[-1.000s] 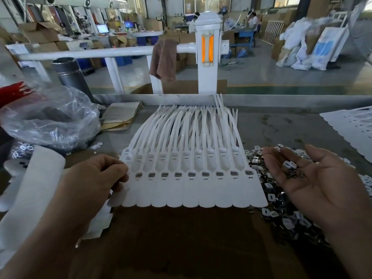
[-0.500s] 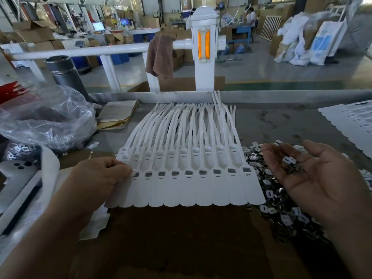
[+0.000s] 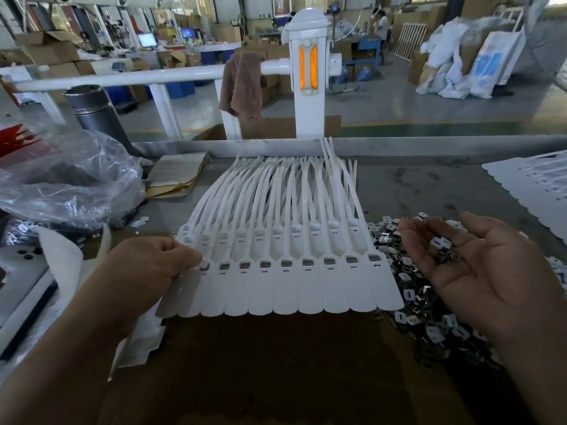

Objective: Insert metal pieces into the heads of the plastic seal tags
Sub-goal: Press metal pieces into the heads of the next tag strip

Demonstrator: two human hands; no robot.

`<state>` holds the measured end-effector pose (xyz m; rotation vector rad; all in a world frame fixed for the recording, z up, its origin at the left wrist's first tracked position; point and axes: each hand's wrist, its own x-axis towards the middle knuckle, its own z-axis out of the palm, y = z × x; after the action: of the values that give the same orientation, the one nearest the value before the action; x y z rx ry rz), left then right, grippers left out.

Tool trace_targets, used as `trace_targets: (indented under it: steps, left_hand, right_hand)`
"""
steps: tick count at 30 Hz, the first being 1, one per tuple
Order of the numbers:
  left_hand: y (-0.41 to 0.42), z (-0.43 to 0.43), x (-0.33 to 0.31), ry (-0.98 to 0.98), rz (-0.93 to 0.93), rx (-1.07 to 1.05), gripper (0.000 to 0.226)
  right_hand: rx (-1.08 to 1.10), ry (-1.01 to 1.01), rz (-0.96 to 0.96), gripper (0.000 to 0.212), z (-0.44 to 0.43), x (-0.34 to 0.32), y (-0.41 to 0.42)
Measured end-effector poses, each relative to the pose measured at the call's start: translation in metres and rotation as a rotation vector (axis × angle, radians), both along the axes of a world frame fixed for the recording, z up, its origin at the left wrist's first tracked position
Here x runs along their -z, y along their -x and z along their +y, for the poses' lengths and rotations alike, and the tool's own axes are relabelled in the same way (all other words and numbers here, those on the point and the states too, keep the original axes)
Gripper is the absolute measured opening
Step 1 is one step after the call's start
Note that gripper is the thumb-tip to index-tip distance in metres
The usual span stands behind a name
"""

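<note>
Against a second ago, little altered on the workbench [image 3: 414,185]. Same place at its middle for the joined sheet of white seal tags [image 3: 306,289], lying flat, heads in one row, straps fanned toward the far edge. Same place too for the upturned right hand [image 3: 491,271]. Shifted only slightly: the left hand [image 3: 150,265], fingertips slid rightward from the sheet's left border onto the leftmost tag head [image 3: 205,265]. Reshaped at the bench's left edge: a loose white sheet [image 3: 61,259], now bowed upward.

Left hand: knuckles up, fingers curled tight, thumb and forefinger closed in a pinch on that leftmost head.

Right hand: palm up, fingers loosely spread and gently cupped, closed round nothing. Carrying a few loose metal pieces [image 3: 441,245] in the hollow near the finger bases. Hovering above the heap of metal inserts [image 3: 423,320], spread along the tag sheet's right side toward the bench's right edge.

Elsewhere, by size:
- crumpled clear plastic bag [image 3: 67,185] toward the far left corner
- second sheet of tags [image 3: 537,185] at the right edge, cut off by the frame
- steel flask [image 3: 92,108] upright behind the bag
- worn paper booklet [image 3: 176,174] against the far edge, just beside the bag
</note>
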<state>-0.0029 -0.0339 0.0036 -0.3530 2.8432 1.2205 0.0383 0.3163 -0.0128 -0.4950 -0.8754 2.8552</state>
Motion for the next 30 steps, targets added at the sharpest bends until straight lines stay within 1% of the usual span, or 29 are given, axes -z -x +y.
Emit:
trace_targets:
  steps: [7,11,15,19,22,24,28,30]
  left_hand:
    - [0.001,0.0,0.002,0.053,-0.003,0.022,0.016]
    - [0.003,-0.003,0.005,0.142,0.009,0.047,0.015]
    - [0.004,-0.004,0.011,0.152,0.019,0.043,0.015]
    - [0.003,-0.009,0.015,0.185,0.101,-0.019,0.016]
    - [-0.001,-0.012,0.021,0.191,0.167,-0.098,0.02]
    - [-0.001,-0.013,0.024,0.17,0.135,-0.097,0.025]
    - [0.001,-0.007,0.023,0.155,0.057,-0.086,0.049]
    - [0.001,-0.003,0.021,0.117,0.045,-0.093,0.052]
  right_hand:
    - [0.017,-0.006,-0.009,0.029,0.001,0.0,0.0]
    - [0.016,-0.015,-0.006,0.029,0.002,0.0,0.001]
    - [0.021,-0.019,-0.003,0.028,0.002,0.0,0.001]
    - [0.028,-0.027,0.002,0.027,0.002,-0.001,0.0]
    - [0.025,-0.029,0.002,0.027,0.002,-0.001,0.0]
    - [0.023,-0.029,-0.002,0.028,0.002,-0.001,0.0]
    - [0.02,-0.032,0.0,0.027,0.002,-0.001,0.0]
    - [0.019,-0.028,0.001,0.027,0.002,-0.001,0.0]
